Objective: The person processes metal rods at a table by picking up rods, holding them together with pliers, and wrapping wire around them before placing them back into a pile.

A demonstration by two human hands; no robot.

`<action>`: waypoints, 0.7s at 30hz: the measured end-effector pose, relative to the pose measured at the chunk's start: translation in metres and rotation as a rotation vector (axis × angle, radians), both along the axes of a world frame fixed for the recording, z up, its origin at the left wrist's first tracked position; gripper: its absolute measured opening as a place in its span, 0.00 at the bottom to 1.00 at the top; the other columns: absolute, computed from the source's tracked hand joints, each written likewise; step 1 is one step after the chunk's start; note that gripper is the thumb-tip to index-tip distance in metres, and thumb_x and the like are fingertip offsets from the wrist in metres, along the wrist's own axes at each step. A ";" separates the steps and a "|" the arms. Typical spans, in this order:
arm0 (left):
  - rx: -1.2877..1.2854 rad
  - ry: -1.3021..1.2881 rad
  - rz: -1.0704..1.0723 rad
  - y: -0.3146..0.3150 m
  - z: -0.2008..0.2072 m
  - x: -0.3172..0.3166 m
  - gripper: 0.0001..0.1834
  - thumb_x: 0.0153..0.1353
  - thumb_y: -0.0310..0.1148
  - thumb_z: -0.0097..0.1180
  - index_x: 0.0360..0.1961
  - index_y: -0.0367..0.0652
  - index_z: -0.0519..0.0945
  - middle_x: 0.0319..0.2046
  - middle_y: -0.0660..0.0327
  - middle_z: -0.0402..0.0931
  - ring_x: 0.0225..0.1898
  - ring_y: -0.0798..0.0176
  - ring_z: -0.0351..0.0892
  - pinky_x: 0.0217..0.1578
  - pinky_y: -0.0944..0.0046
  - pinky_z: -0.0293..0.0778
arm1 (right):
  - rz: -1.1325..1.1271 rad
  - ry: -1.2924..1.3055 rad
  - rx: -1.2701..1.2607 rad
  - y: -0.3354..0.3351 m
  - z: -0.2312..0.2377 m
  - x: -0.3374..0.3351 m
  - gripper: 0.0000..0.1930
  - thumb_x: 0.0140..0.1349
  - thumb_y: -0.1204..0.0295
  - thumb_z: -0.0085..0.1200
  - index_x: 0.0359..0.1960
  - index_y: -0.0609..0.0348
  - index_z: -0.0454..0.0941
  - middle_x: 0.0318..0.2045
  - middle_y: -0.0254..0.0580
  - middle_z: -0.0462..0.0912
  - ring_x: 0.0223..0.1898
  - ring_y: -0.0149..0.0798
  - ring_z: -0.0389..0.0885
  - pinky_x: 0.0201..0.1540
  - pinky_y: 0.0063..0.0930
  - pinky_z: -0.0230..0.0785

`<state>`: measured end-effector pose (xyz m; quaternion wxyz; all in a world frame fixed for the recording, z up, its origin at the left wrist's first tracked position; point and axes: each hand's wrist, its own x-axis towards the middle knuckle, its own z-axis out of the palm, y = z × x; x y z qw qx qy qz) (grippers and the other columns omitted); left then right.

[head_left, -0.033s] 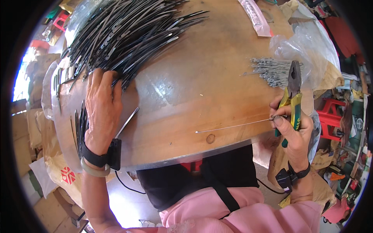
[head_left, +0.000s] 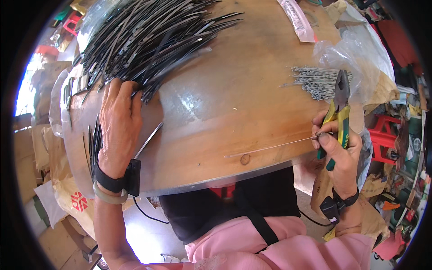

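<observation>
At black strips [head_left: 148, 45], probably selecting with curled left hand [head_left: 119, 119], cannot tell hold; clasping pliers [head_left: 342, 88], wire [head_left: 275, 147] in right hand [head_left: 338, 148]; should free one.

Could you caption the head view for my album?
Left hand at dark strips; right hand holds pliers and thin wire.

On the desk [head_left: 256, 103], a pile of strips [head_left: 144, 40] lies just beyond the left hand [head_left: 118, 123]. Beyond the right hand [head_left: 341, 150] lies a wire bundle [head_left: 314, 81].
</observation>
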<state>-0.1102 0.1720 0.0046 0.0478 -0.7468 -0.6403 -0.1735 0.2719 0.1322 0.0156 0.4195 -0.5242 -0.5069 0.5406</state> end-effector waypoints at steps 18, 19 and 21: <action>-0.899 -1.350 0.246 -0.079 0.037 0.047 0.05 0.64 0.27 0.55 0.35 0.36 0.76 0.23 0.59 0.77 0.20 0.67 0.77 0.19 0.68 0.74 | 0.007 0.896 -0.409 -0.017 -0.021 -0.030 0.12 0.53 0.72 0.65 0.32 0.59 0.73 0.43 0.42 0.69 0.36 0.35 0.72 0.30 0.26 0.67; -0.938 -1.540 0.278 -0.099 0.039 0.051 0.05 0.62 0.25 0.57 0.36 0.34 0.76 0.25 0.56 0.78 0.20 0.64 0.78 0.20 0.66 0.75 | -0.006 0.832 -0.410 -0.018 -0.021 -0.025 0.13 0.52 0.71 0.66 0.32 0.59 0.72 0.43 0.43 0.69 0.36 0.36 0.72 0.30 0.27 0.67; -0.775 -1.836 0.301 -0.137 0.037 0.057 0.11 0.58 0.20 0.58 0.41 0.31 0.73 0.23 0.50 0.77 0.19 0.58 0.77 0.18 0.64 0.73 | -0.012 0.744 -0.348 -0.020 -0.024 -0.013 0.11 0.53 0.73 0.63 0.34 0.63 0.75 0.46 0.49 0.72 0.37 0.38 0.74 0.33 0.29 0.69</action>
